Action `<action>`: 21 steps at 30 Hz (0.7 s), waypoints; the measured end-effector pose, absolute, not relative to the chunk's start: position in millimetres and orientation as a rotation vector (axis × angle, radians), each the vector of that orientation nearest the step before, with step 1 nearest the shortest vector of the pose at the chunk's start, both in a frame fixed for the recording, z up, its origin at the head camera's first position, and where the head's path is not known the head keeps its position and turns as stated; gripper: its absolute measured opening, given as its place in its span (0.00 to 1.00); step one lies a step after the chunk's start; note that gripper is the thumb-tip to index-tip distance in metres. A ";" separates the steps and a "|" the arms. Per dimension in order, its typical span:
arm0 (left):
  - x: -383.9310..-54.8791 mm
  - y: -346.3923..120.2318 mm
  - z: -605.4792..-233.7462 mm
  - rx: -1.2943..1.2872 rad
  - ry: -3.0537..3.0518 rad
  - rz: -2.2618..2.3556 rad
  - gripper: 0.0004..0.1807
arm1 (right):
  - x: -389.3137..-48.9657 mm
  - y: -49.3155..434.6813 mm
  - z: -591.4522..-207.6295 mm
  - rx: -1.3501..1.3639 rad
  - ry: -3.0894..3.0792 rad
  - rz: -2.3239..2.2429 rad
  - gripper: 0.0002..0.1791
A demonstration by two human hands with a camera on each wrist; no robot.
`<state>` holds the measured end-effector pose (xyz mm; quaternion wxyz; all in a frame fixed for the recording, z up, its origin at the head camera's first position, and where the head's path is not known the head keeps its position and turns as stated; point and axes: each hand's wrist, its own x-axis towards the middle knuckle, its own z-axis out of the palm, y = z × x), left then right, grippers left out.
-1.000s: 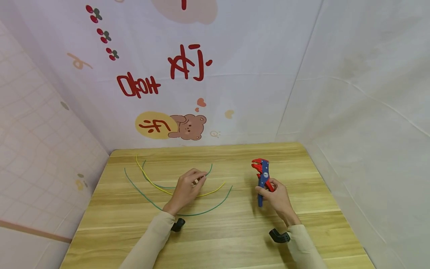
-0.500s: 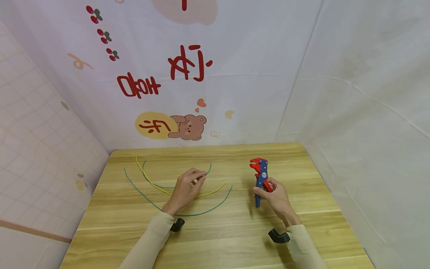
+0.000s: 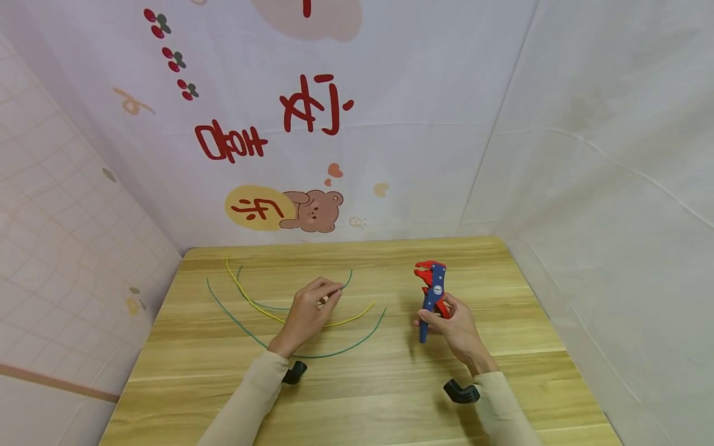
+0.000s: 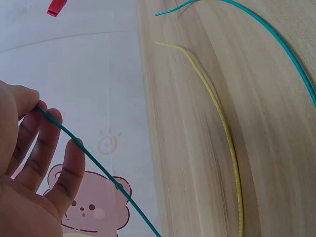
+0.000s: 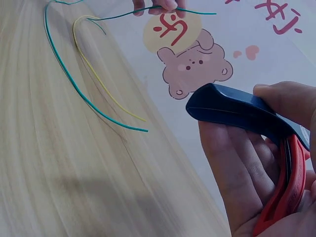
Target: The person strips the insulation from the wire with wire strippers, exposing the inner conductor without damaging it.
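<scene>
Head view: above the wooden surface [image 3: 390,396], the right hand [image 3: 460,331] grips red-and-blue pliers [image 3: 437,288] by the handles [image 5: 232,104], likely so they can be squeezed. Well apart, the left hand [image 3: 308,311] pinches a green wire [image 4: 101,168] near one end, apparently leaving that free. A second green wire [image 5: 89,101] and a yellow wire [image 4: 230,140] lie curved nearby, presumably within reach.

Bright, diffuse light fills the head view, casting soft shadows on the tabletop [image 3: 362,402] near the right hand [image 3: 460,331]. Both wrist views look dimmer and bluer, fine detail there perhaps slightly soft.
</scene>
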<state>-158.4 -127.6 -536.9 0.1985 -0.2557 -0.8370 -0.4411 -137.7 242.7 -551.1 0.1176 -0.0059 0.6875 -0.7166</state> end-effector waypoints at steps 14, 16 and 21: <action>-157.5 -123.7 -529.9 -0.752 -2.328 -1.240 0.10 | -139.3 240.4 -552.9 -0.182 2.000 -2.096 0.31; -157.3 -123.4 -530.1 -0.752 -2.334 -1.239 0.11 | -139.3 239.7 -552.4 -0.204 1.990 -2.101 0.30; -156.7 -121.4 -531.2 -0.763 -2.331 -1.228 0.11 | -139.1 237.1 -550.9 -0.282 1.939 -2.128 0.30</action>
